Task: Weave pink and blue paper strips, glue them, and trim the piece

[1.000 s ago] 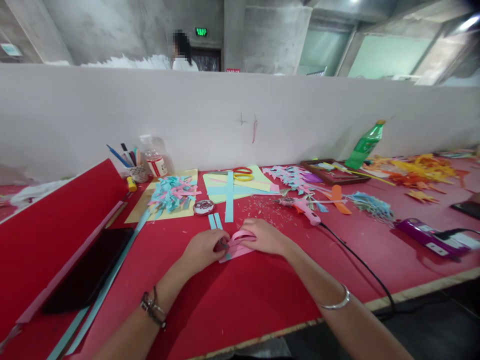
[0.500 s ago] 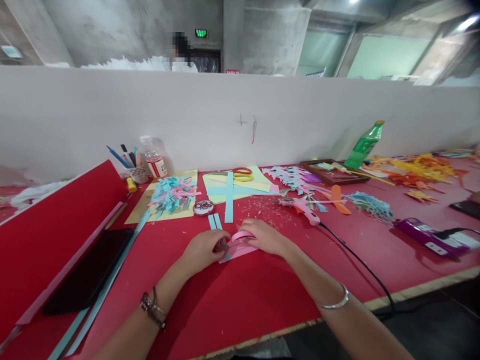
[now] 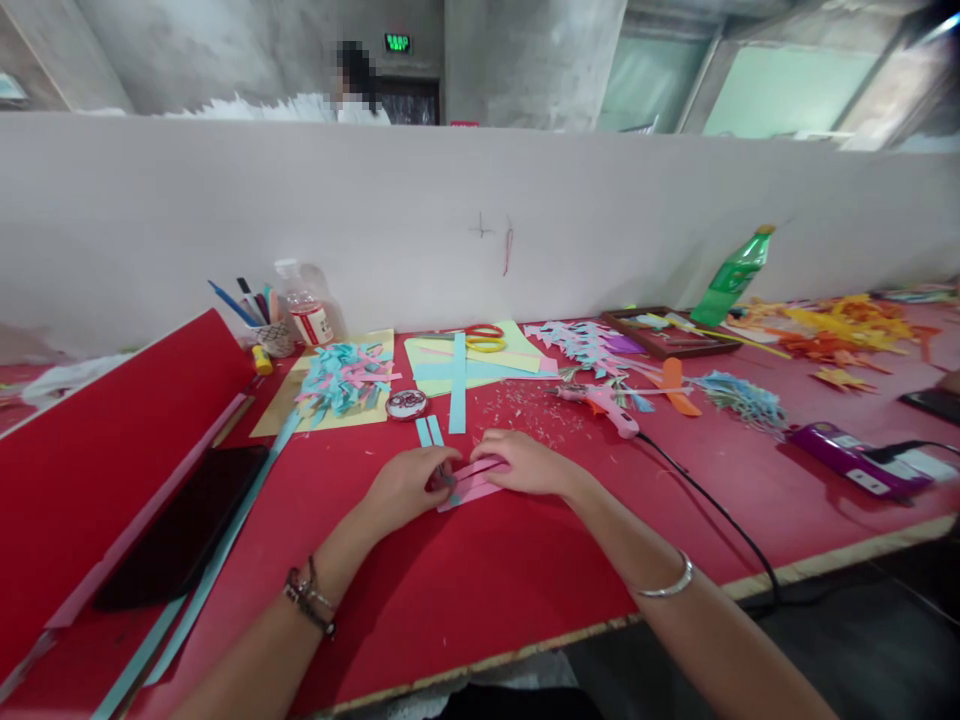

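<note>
Pink paper strips (image 3: 478, 485) lie on the red table between my two hands. My left hand (image 3: 409, 488) is closed at their left end, fingers curled round the paper and a small greyish piece that I cannot make out well. At the right end my right hand (image 3: 525, 463) grips the upper pink strip, its fingertips partly hidden by the paper. Just beyond my left hand are two short light-blue strips (image 3: 429, 431). A longer blue strip (image 3: 458, 385) points away from me, overlapping the stacked paper sheets.
Red-and-yellow scissors (image 3: 486, 338) rest on the sheets. A pink glue gun (image 3: 611, 408) with a black cord lies at right, near a purple power strip (image 3: 855, 460). Cut paper pieces (image 3: 346, 378), a round tin (image 3: 406, 404) and a black phone (image 3: 184, 530) are at left. A green bottle (image 3: 735, 275) leans behind.
The upper pink strip, arched before, now lies flatter between my hands. My right hand has shifted slightly left. The camera view has tilted a little.
</note>
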The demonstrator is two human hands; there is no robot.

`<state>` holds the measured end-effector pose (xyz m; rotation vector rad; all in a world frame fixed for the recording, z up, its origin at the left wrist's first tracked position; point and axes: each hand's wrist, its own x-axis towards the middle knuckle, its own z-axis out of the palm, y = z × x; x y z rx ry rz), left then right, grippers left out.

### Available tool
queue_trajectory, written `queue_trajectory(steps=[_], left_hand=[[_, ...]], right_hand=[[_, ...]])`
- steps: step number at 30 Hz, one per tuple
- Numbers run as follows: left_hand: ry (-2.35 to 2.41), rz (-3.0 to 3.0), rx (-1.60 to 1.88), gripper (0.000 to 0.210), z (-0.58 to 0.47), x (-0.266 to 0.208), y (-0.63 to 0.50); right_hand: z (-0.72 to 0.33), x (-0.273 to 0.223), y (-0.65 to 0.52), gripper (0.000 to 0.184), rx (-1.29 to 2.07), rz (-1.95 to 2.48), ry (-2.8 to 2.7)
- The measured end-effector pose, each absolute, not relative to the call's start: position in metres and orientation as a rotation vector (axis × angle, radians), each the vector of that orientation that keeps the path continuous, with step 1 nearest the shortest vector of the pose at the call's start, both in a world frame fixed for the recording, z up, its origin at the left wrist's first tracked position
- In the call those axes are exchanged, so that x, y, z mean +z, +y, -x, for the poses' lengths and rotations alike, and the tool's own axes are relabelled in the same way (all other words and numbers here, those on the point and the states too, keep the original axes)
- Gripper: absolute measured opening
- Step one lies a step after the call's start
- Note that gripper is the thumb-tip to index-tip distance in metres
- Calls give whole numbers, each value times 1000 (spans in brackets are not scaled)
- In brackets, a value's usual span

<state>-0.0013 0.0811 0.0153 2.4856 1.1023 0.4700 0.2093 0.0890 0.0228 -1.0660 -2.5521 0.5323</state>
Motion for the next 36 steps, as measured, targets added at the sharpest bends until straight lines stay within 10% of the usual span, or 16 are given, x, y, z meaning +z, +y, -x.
queue_trajectory(steps=[11, 22, 36], left_hand=[[1106, -2496, 446, 33, 1, 16, 82], [1289, -2635, 411, 12, -4, 18, 77], [1409, -2593, 407, 25, -10, 21, 77]], right_hand=[[-204, 16, 92, 14, 360, 1073, -2464], [-191, 24, 83, 16, 1138, 1055, -1955], [-187, 21, 83, 16, 1302, 896, -1809]])
